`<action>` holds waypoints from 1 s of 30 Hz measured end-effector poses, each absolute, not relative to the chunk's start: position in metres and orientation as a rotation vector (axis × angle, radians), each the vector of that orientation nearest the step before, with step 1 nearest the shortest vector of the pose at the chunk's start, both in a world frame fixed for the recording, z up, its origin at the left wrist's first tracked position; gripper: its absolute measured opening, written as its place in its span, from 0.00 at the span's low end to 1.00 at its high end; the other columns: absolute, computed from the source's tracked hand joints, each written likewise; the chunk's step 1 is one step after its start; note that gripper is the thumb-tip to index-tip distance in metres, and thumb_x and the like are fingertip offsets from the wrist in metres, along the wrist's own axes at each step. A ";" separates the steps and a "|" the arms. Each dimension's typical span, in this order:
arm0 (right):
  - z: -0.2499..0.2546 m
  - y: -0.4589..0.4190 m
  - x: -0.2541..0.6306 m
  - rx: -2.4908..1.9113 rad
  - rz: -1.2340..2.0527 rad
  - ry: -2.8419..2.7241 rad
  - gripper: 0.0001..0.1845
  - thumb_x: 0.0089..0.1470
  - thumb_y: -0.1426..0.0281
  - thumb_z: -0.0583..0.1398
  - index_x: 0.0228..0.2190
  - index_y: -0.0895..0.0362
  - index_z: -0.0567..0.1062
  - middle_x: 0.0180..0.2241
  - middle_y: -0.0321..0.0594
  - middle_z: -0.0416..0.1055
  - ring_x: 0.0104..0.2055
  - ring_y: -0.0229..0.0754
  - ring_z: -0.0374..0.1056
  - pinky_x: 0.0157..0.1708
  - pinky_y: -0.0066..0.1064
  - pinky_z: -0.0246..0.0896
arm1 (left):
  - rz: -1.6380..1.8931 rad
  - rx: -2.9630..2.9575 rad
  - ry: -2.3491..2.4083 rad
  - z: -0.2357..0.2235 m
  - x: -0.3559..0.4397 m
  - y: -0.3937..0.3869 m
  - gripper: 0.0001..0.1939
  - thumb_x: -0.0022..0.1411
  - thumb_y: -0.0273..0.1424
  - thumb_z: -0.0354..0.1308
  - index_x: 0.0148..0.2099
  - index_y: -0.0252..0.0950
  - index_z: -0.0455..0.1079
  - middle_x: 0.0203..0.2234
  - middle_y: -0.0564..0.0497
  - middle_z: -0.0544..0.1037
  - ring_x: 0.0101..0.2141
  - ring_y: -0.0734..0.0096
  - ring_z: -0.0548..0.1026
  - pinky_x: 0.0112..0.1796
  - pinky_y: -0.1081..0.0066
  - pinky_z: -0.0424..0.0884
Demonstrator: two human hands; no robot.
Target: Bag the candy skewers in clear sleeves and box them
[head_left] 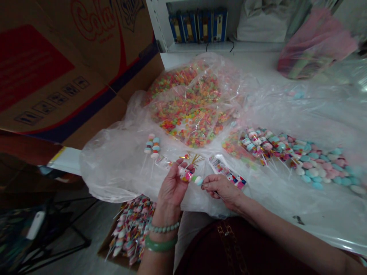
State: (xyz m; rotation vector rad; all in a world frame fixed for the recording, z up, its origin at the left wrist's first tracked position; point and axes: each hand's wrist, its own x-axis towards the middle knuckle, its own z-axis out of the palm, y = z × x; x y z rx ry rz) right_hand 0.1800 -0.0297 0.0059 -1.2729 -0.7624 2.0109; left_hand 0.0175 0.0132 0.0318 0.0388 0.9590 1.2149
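My left hand [172, 185] is closed around a small clear printed candy bag [186, 175]. The fingers of my right hand [220, 188] pinch the near end of a candy skewer [198, 180], whose pale blue, white and green pieces reach toward the bag's mouth; how far in it sits I cannot tell. Two unwrapped candy skewers [155, 148] lie side by side on the plastic sheet, beyond my left hand. Gold twist ties [196, 159] are scattered just past my fingers. A stack of flat printed bags [228, 172] rests behind my right hand.
Clear plastic bags of colourful ring candies [192, 103] cover the table's middle. Wrapped skewers [266, 143] and loose pastel candies [322, 168] lie to the right. A large cardboard box [86, 65] stands left. Below the table edge, a carton holds many wrapped skewers [134, 229].
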 end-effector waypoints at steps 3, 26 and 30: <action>0.003 -0.028 0.181 -1.370 1.883 -0.922 0.05 0.41 0.68 0.59 0.21 0.58 0.70 0.15 0.28 0.57 0.18 0.31 0.50 0.19 0.26 0.39 | 1.222 -0.025 1.029 0.026 0.020 0.014 0.15 0.68 0.32 0.45 0.34 0.31 0.69 0.24 0.49 0.75 0.29 0.66 0.77 0.35 0.64 0.76; 0.000 -0.040 0.174 -1.495 1.040 -1.924 0.10 0.58 0.72 0.54 0.26 0.56 0.70 0.27 0.36 0.69 0.31 0.38 0.63 0.31 0.28 0.48 | 1.196 0.073 1.119 0.015 0.028 0.003 0.11 0.65 0.32 0.53 0.32 0.31 0.69 0.26 0.46 0.76 0.29 0.65 0.78 0.32 0.67 0.76; -0.003 -0.040 0.178 -1.477 1.055 -1.927 0.09 0.57 0.73 0.56 0.25 0.56 0.70 0.26 0.33 0.69 0.30 0.36 0.64 0.30 0.27 0.48 | 1.146 -0.056 1.159 0.018 0.017 0.007 0.15 0.67 0.34 0.48 0.31 0.31 0.68 0.28 0.45 0.76 0.30 0.62 0.78 0.31 0.64 0.76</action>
